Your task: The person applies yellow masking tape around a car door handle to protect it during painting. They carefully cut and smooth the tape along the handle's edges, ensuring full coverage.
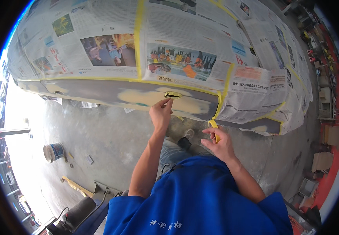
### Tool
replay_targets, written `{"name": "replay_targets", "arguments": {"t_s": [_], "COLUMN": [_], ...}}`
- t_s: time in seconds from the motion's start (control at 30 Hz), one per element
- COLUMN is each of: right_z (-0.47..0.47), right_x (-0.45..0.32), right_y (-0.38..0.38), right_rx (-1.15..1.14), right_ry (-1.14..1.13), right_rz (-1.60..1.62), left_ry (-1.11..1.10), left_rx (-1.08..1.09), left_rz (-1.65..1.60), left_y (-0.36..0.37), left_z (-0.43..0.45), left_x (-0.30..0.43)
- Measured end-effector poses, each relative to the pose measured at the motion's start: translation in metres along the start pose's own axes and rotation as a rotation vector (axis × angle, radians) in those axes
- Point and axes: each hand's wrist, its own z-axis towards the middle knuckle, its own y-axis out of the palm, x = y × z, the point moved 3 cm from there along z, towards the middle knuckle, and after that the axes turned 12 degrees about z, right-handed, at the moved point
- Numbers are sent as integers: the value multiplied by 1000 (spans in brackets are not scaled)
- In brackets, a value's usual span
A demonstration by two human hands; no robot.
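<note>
A car body panel in grey primer with patches of beige filler runs across in front of me. Yellow masking tape edges a dark oblong opening in it. My left hand has thumb and forefinger together at the lower rim of that opening; whether tape is between them is too small to tell. Lower right, a roll of yellow masking tape hangs on the fingers of my right hand, just below the panel's taped corner.
Newspaper sheets joined with yellow tape cover the car above the panel. On the concrete floor are a bucket, small scraps and a metal stand with a motor-like cylinder. Shelving with goods lines the right side.
</note>
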Motion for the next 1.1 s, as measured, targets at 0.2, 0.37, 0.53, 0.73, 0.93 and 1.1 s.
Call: {"name": "replay_targets", "arguments": {"t_s": [0.2, 0.37, 0.53, 0.73, 0.93, 1.1], "right_z": [-16, -18, -15, -14, -13, -12], "right_x": [17, 23, 22, 23, 28, 26], "right_y": [2, 4, 5, 6, 5, 6], "right_rx": [5, -5, -21, -16, -22, -36], "right_ry": [46, 51, 53, 28, 31, 35], "right_rz": [-32, -30, -48, -41, -25, -36], "left_ry": [-177, -118, -29, 20, 86, 124], "left_rx": [-9, -13, -72, -227, -374, -481], "left_rz": [-222, -204, -101, -73, -38, 65], "left_y": [26, 35, 35, 30, 26, 21], "left_z": [15, 24, 20, 24, 34, 37], "left_x": [-11, -9, -1, 2, 0, 3]}}
